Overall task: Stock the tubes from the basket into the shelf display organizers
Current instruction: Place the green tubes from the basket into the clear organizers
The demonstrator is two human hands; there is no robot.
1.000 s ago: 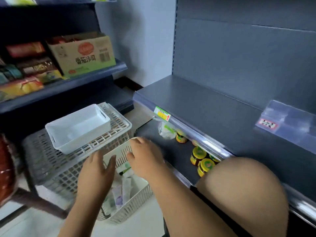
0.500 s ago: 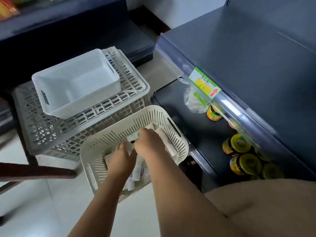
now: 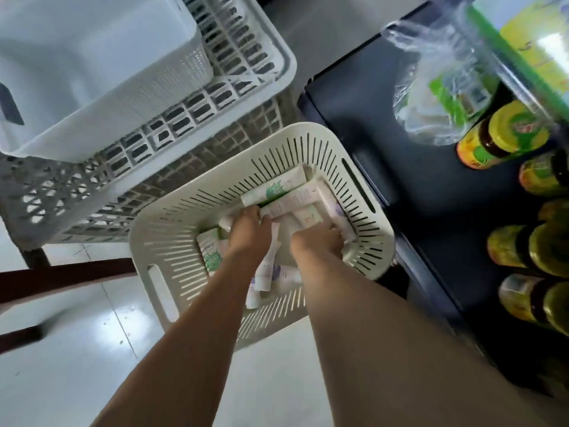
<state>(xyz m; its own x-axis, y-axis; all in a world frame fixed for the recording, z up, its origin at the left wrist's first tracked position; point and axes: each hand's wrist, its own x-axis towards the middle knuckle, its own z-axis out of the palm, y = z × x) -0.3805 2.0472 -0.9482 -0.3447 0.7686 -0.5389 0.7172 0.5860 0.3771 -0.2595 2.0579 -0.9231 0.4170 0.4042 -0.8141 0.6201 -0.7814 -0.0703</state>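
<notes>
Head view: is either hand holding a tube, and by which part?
Cannot tell. Left hand and right hand reach among the tubes in the basket, fingertips hidden.

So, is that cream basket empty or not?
Not empty. Several tubes lie jumbled across the bottom of the basket, some overlapping. I cannot tell how many there are.

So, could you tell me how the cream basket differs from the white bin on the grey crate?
The cream basket has long slotted walls; the white bin has closed, finely textured walls. The basket holds tubes; the bin looks empty. The bin rests on the grey crate; the basket stands lower, beside it. Both are open-topped plastic with handle cutouts.
</notes>
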